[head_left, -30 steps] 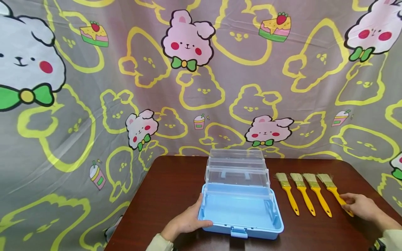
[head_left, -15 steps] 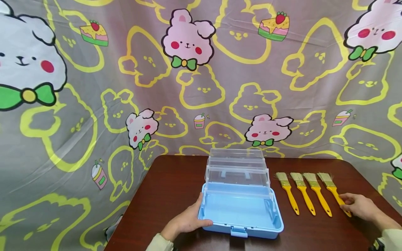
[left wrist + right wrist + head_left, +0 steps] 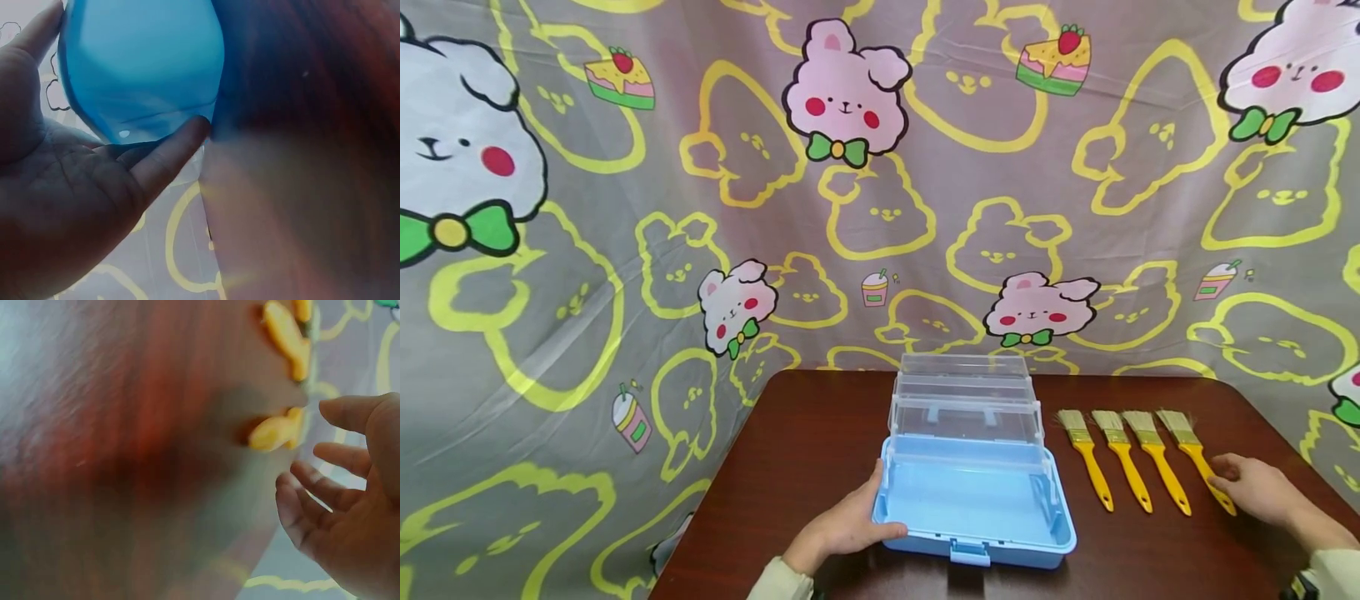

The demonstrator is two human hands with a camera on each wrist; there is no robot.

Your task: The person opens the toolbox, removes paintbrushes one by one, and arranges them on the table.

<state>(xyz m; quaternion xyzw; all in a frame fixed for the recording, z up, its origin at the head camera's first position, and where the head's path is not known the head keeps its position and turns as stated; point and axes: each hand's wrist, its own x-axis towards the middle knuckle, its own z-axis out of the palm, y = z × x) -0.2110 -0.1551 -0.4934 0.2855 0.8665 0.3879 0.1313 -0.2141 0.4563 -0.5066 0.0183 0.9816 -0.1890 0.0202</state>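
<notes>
An opened light-blue plastic toolbox (image 3: 970,500) with clear fold-out tiers (image 3: 966,408) raised at its back stands in the middle of the table. Its front-left corner lies between the thumb and fingers of my left hand (image 3: 844,527), which rests on it with straight fingers. In the left wrist view, the box's blue wall (image 3: 144,69) touches those fingers. Several paintbrushes (image 3: 1127,467) with yellow handles lie side by side right of the box. Beside the rightmost paintbrush (image 3: 1198,458) is my right hand (image 3: 1262,492); the right wrist view shows its fingers spread, apart from the yellow handle (image 3: 272,432).
The dark reddish-brown table (image 3: 820,433) has rounded far corners. Close behind it and at its left hangs a grey-pink curtain (image 3: 865,208) printed with cartoon rabbits. A blue latch (image 3: 970,552) sticks out at the box's front.
The rightmost brush's handle end has shifted slightly left, and my right hand has come off it, a little up and right. My left hand stays at the toolbox corner.
</notes>
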